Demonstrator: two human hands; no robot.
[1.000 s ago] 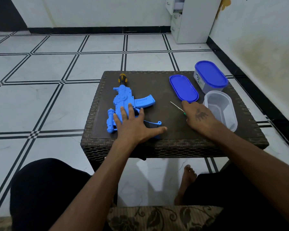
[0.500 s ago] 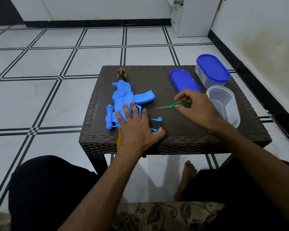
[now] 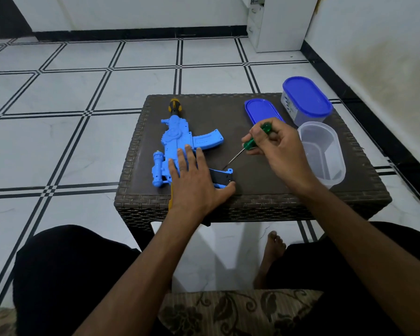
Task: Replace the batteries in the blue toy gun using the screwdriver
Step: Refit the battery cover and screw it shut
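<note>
A dark woven bench [image 3: 252, 204] stands on a white tiled floor [image 3: 83, 88] with black grid lines, and everything below is placed relative to that bench. On its left half lies the blue toy gun [image 3: 177, 139], flat on its side, its orange-and-black muzzle toward the far edge and its stock end toward the near edge, where an orange part juts just over the rim. A blue scope sits along the gun's left flank and a curved magazine sticks out to the right, toward the bench's middle.

At the far right corner of the bench stands a closed container [image 3: 306, 103] with a blue lid. Just nearer, along the right edge, an open clear container [image 3: 321, 154] sits empty as far as can be seen. A loose blue lid [image 3: 260, 110] lies flat at the far side, right of centre, beside both containers.

The left hand [image 3: 197, 183] lies flat with straight, spread fingers, pressing down on the gun's rear body near the bench's front edge, thumb beside a dark compartment area. The right hand [image 3: 277, 146], over the bench's centre-right, grips the green-handled screwdriver [image 3: 249, 144] in curled fingers; its thin shaft angles down and left, tip close to the gun's dark compartment.
</note>
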